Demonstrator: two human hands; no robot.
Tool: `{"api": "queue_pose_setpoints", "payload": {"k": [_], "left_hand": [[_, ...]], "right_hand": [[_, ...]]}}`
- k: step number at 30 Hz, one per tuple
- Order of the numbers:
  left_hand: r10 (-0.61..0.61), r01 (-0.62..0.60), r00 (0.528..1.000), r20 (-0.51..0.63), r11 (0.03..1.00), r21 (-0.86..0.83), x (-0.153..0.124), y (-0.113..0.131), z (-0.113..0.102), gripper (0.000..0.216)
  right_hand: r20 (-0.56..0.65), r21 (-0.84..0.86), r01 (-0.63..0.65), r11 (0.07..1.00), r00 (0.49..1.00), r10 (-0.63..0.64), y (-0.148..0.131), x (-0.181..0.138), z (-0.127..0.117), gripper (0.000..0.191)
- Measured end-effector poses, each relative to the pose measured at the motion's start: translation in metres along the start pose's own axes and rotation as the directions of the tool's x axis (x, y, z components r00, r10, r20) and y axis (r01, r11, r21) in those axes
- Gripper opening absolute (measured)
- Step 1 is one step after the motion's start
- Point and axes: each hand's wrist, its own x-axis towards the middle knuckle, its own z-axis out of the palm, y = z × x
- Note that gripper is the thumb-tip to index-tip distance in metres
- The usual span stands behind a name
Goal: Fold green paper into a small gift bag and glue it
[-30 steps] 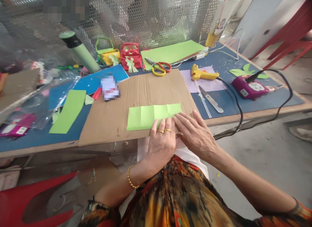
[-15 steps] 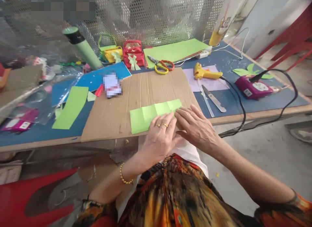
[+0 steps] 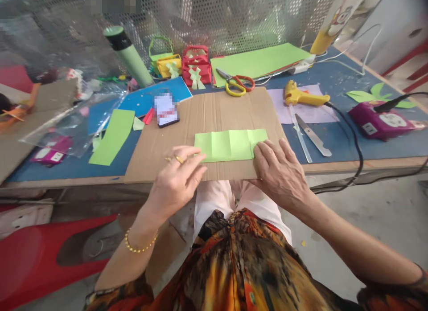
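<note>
1. central object: the creased green paper [image 3: 220,146] lies crosswise on the cardboard [image 3: 167,153], close to the edge nearest the person; 3 crease lines divide its visible face.
2. left hand [image 3: 177,177]: at the left end of the creased green paper, index fingertip over its edge; finger and thumb stand apart, with a gap between them. 2 gold-coloured rings and a beaded bracelet [image 3: 138,251] are worn on this side.
3. right hand [image 3: 276,170]: bent fingers rest on the right end of the creased green paper, thumb low beside the cardboard's near edge; whether finger and thumb clamp the sheet cannot be told.
4. left of centre: a phone [image 3: 167,115] lies on the far-left part of the cardboard; a green strip [image 3: 112,137] lies on the blue tabletop [image 3: 349,146] beyond the cardboard's left edge.
5. far edge: scissors [image 3: 230,78] with yellow and orange handles lie between the cardboard and large green sheets [image 3: 261,59]; a red paper bag [image 3: 196,75] stands to their left.
6. right: a yellow glue gun [image 3: 306,97] lies on lilac paper [image 3: 314,116], near a knife blade [image 3: 313,136].
</note>
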Motion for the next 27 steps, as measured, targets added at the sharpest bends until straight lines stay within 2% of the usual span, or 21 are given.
{"api": "queue_pose_setpoints", "payload": {"k": [4,7,10,12,14,16,18,21,23,25,27], "left_hand": [[0.014,-0.019,0.999,0.042,0.993,0.120,-0.018,0.009,0.021,0.033],[0.036,-0.046,0.995,0.090,0.992,0.116,-0.018,0.004,0.038,0.048],[0.051,-0.054,0.996,0.078,0.998,0.032,-0.016,-0.008,0.042,0.051],[0.054,-0.051,0.995,0.083,0.998,-0.039,-0.014,-0.021,0.040,0.052],[0.062,-0.043,0.991,0.121,0.988,-0.150,-0.010,-0.037,0.037,0.053],[0.068,0.000,0.977,0.203,0.949,-0.316,-0.004,-0.055,0.034,0.045],[0.047,0.101,0.956,0.291,0.876,-0.472,0.005,-0.070,0.035,0.031],[-0.028,0.280,0.923,0.383,0.731,-0.623,0.019,-0.084,0.040,0.018],[-0.043,0.359,0.894,0.445,0.664,-0.656,0.029,-0.087,0.044,0.014],[-0.017,0.372,0.870,0.493,0.680,-0.632,0.039,-0.087,0.046,0.014],[-0.018,0.328,0.863,0.506,0.780,-0.533,0.049,-0.087,0.045,0.033]], "right_hand": [[0.007,0.024,0.040,0.999,0.999,-0.040,0.004,0.006,-0.004,0.065],[0.013,-0.001,0.069,0.998,0.998,-0.069,0.002,0.007,-0.017,0.068],[-0.014,-0.050,0.132,0.990,0.991,-0.133,0.001,0.008,-0.037,0.061],[-0.057,-0.050,0.161,0.986,0.985,-0.164,0.006,0.014,-0.048,0.049],[-0.102,-0.017,0.181,0.983,0.978,-0.182,0.016,0.028,-0.054,0.034],[-0.117,0.071,0.211,0.975,0.972,-0.202,0.026,0.050,-0.051,0.025],[-0.045,0.194,0.204,0.960,0.979,-0.200,0.032,0.078,-0.040,0.029],[0.169,0.297,0.089,0.951,0.975,-0.144,0.028,0.122,-0.019,0.030],[0.316,0.321,0.033,0.946,0.938,-0.140,0.019,0.145,-0.007,0.029],[0.422,0.281,0.017,0.959,0.896,-0.139,0.008,0.158,0.000,0.026],[0.456,0.218,0.016,0.976,0.883,-0.116,0.001,0.163,0.002,0.027]]}}
